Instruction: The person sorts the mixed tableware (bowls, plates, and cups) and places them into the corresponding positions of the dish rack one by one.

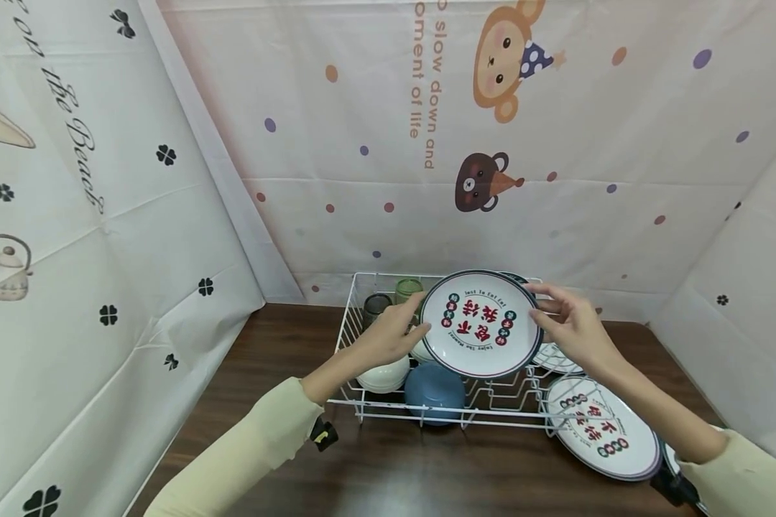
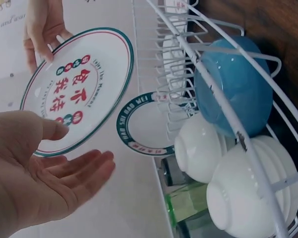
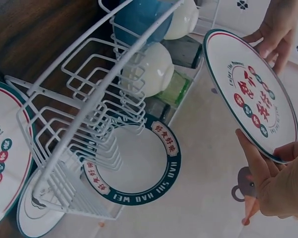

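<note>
I have the left hand (image 1: pixel 388 332) and right hand (image 1: pixel 575 327), fingers slightly parted, gripping opposite edges of the printed plate (image 1: pixel 481 323) above the wire dish rack (image 2: pixel 241 134): probably stiff, slick, breakable, best held there.

In the head view, the held plate (image 1: pixel 481 324) mostly hides a wide-rimmed plate (image 3: pixel 143 161).

Both arms (image 1: pixel 242 445) stretched forward, left grip (image 1: pixel 388 334) raised, thumb (image 2: pixel 53 130) set opposite fingers (image 2: pixel 92 174), right grip (image 1: pixel 575 327) raised level, fingers bent.
</note>
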`<state>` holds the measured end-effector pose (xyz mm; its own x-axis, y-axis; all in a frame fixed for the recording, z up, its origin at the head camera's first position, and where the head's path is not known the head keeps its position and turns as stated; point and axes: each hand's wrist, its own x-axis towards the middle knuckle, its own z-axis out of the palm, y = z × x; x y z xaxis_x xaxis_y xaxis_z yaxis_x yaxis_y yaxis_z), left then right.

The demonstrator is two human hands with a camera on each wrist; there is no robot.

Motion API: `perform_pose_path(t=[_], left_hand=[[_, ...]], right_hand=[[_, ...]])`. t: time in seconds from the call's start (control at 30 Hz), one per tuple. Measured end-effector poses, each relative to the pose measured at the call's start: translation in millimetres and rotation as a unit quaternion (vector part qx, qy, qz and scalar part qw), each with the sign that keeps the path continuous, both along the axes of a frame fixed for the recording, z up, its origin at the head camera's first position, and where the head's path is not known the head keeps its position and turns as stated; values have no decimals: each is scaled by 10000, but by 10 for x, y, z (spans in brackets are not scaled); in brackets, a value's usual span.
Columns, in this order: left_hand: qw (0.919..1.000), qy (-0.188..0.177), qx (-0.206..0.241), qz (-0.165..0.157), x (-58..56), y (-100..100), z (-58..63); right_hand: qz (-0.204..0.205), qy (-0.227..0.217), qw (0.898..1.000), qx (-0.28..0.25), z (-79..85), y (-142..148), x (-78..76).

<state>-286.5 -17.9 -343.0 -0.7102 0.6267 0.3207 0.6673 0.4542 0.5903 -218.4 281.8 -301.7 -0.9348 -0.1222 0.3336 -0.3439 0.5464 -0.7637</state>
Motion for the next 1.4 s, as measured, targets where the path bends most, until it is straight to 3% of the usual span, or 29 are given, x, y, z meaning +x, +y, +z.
perform_pose_path(t=[0.2,0.33,0.63,0.8,1.03,1.1,1.2,1.3,1.4], left_hand=[[9971,173,736,120,-39,36,-64],[9951,258,950,93,-66,68,-76],[9912,-224,1305,4,-85,96,-79],[9887,266,1470,80,-83,124,-82],[9823,828,1618,464,-83,115,-73],[9790,924,1734,549,-99,97,-63],[9758,1008,1837,630,-125,73,-43],[9755,1010,1834,682,-144,62,-38],[9764,1018,1777,688,-169,84,-45]], right_hand=[[-111,105,9998,-147,-107,-12,14],[-288,159,9990,-293,-196,0,5],[-277,247,9983,-439,-288,3,-120],[-89,272,9978,-602,-293,48,-176],[316,567,9977,-187,-326,175,-276],[108,540,9983,-193,-328,253,-314],[-526,429,9976,-126,-358,437,-383],[-1224,369,9905,508,-471,672,-456],[-1436,17,9818,1243,-661,870,-506]])
